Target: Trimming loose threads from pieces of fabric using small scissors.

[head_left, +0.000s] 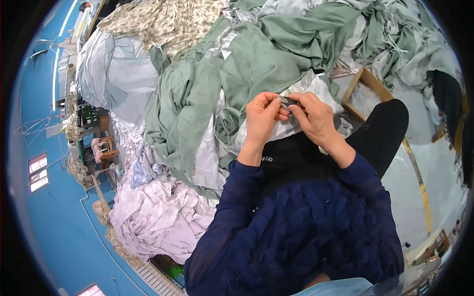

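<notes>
Both hands meet over the person's lap, just above the black trousers (306, 158). The left hand (260, 118) and the right hand (316, 117) have their fingers (274, 101) closed in a pinch on a small dark grey piece of fabric (288, 101) held between them, thumbs and forefingers touching it from either side. What exactly the piece is cannot be told; it is small and partly covered by the fingertips. Just beneath the hands lies a pale grey-white cloth (316, 89) draped over the lap. Beyond it, on the far side, a big heap of sage-green garments (247, 64) spreads leftward. Farther left sits a floral print cloth (168, 19), and near-left a pile of pale lilac fabric (158, 217). To the far right of the hands stands an open cardboard box (368, 79) on the floor.
</notes>
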Demonstrator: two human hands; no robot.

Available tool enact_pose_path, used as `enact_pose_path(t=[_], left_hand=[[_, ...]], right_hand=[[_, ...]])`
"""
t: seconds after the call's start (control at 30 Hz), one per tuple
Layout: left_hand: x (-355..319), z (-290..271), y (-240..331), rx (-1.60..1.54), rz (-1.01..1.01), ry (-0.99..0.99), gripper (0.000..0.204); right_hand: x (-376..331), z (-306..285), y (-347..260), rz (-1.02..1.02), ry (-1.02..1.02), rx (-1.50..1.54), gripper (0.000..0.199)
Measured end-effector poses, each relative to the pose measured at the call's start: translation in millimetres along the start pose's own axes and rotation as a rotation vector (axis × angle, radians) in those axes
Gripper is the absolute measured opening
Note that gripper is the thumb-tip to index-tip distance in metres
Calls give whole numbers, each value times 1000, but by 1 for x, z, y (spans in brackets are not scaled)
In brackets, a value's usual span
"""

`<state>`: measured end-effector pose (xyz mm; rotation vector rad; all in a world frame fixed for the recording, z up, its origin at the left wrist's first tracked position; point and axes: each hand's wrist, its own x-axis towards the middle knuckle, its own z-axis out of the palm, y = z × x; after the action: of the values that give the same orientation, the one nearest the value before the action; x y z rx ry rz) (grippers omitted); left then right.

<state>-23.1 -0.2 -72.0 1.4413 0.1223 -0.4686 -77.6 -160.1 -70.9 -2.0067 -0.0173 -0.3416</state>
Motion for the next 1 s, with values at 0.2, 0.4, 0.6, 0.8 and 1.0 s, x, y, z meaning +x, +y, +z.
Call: enact_pose_path(t=[0.2, 0.4, 0.6, 0.8, 1.0], left_hand=[[2, -4, 1, -114, -43, -66, 12], [2, -8, 3, -94, -86, -76, 12], [4, -11, 2, -68, -84, -85, 16], [6, -11, 7, -51, -124, -106, 13], [7, -14, 5, -65, -124, -128, 13]], right_hand=[[2, 7, 8, 11, 21, 63, 25], [4, 5, 10, 39, -3, 42, 21], [6, 6, 14, 0, -13, 50, 20], [8, 6, 15, -29, 3, 53, 19], [9, 5, 15, -46, -6, 39, 18]])
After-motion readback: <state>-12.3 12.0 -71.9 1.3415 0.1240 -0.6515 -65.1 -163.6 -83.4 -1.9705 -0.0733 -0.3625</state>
